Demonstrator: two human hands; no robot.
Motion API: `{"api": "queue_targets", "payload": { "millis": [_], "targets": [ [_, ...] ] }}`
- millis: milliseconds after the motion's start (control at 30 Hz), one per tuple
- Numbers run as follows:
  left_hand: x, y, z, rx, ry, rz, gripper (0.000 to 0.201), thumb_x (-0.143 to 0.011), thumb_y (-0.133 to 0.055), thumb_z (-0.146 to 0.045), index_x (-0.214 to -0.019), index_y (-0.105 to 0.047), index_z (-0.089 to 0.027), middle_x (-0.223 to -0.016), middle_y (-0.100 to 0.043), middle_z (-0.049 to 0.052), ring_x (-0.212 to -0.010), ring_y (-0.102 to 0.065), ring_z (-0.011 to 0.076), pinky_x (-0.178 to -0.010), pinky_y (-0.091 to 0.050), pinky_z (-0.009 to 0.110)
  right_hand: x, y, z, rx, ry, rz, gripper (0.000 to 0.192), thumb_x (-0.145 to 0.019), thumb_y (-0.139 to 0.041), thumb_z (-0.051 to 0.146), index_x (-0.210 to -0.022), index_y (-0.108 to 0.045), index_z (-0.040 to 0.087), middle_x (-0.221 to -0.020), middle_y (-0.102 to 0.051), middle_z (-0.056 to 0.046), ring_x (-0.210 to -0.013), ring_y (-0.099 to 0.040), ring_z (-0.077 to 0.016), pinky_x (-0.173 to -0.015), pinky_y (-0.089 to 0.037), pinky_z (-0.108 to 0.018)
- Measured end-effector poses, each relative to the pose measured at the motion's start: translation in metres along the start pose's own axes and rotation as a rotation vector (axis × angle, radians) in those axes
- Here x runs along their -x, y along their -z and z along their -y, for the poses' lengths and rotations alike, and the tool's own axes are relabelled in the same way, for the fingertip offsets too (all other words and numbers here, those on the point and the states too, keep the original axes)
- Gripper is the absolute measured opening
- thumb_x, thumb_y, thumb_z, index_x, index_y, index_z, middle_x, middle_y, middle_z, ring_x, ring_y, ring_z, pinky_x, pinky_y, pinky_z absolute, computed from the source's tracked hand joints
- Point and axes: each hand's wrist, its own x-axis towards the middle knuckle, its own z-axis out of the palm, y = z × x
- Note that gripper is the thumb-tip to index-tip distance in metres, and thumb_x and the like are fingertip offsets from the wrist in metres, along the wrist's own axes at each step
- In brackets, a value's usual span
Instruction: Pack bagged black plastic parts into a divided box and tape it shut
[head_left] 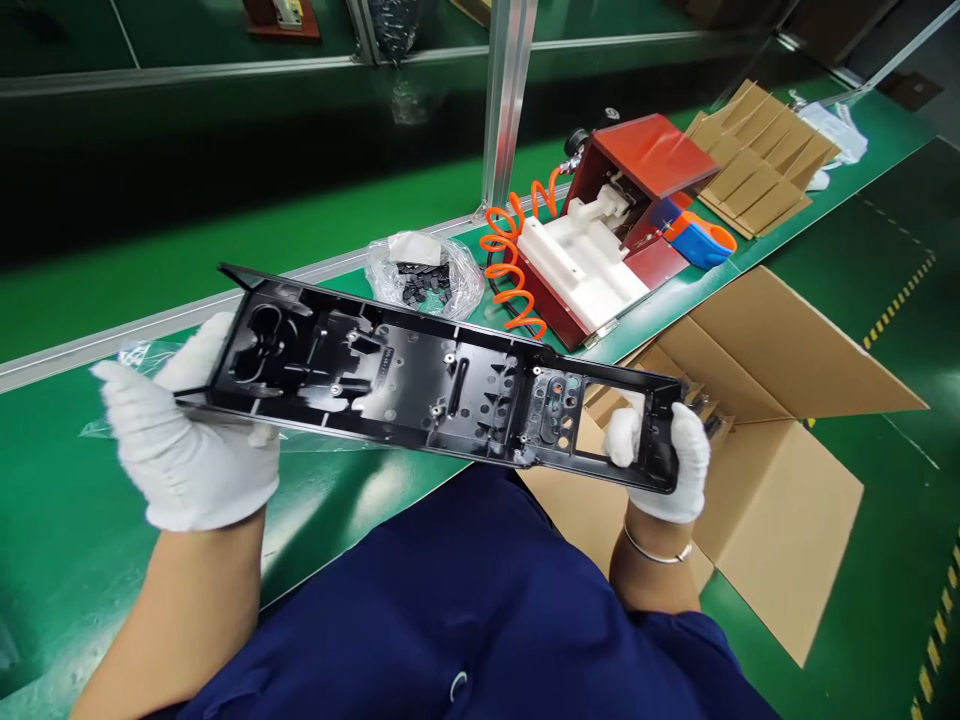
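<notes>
Head view, looking down at bench edge. Both hands, in white gloves, are holding a long black moulded plastic panel (442,385), inner (ribbed) face up, w/ screw bosses, slots and a rectangular window near its right end.

L hand (184,440) is gripping the panel's left end: fingers closed round the near-left edge, thumb side toward the camera, so the hand is clamped on the part. R hand (664,460) is gripping the right end beside the window opening, fingers wrapped over the near edge, also clamped on the panel. A thin bracelet (660,553) is showing at the right wrist.

Key relation: the panel's long axis is running left–right between the two grips, tilted so the left end is sitting higher in frame and farther away, the right end lower and nearer the body. The part is being held in the air, clear of the green bench mat (90,560), spanning from above the mat on the left to above the open cardboard box (780,480) on the right. R hand is the one nearer the box; L hand is nearer a clear film sheet (112,400) lying on the mat.

Behind the panel: plastic bag of small black parts (424,275), a red fixture w/ white nest block (607,240), an orange coiled air hose (510,260), stacked cardboard dividers (761,160).
</notes>
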Motion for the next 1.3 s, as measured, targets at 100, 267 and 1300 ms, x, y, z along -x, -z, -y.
{"api": "queue_targets", "payload": {
  "millis": [100,267,1300],
  "targets": [
    [0.005,0.002,0.000,0.073,-0.002,0.010,0.067,-0.082,-0.052,-0.076,-0.106,-0.079,-0.019,-0.099,-0.075,0.004,-0.051,-0.051,0.0086,-0.031,-0.026,0.020,-0.006,0.003,-0.002,-0.028,-0.020,-0.014,0.043,-0.090,-0.048,0.061,-0.091,-0.070,0.024,-0.052,-0.045,0.000,-0.045,-0.038,-0.0159,-0.047,-0.037,-0.034],
    [0.015,0.005,-0.001,0.101,0.003,0.063,0.064,-0.081,-0.058,-0.075,-0.113,-0.077,-0.024,-0.102,-0.074,0.008,-0.051,-0.051,0.0095,-0.028,-0.023,0.020,-0.020,0.011,-0.013,-0.038,-0.024,-0.017,0.047,-0.093,-0.041,0.057,-0.096,-0.072,0.022,-0.050,-0.037,0.002,-0.043,-0.031,-0.0154,-0.048,-0.042,-0.037],
    [-0.011,0.044,0.005,0.670,0.063,-0.060,0.049,-0.060,-0.082,-0.059,-0.091,-0.072,-0.022,-0.086,-0.074,0.004,-0.080,-0.070,0.0233,-0.076,-0.063,0.036,-0.205,-0.188,-0.055,1.412,0.256,0.557,0.037,-0.103,-0.036,0.026,-0.120,-0.068,0.021,-0.127,-0.068,-0.008,-0.119,-0.061,-0.0216,-0.102,-0.045,-0.031]
  ]
}}
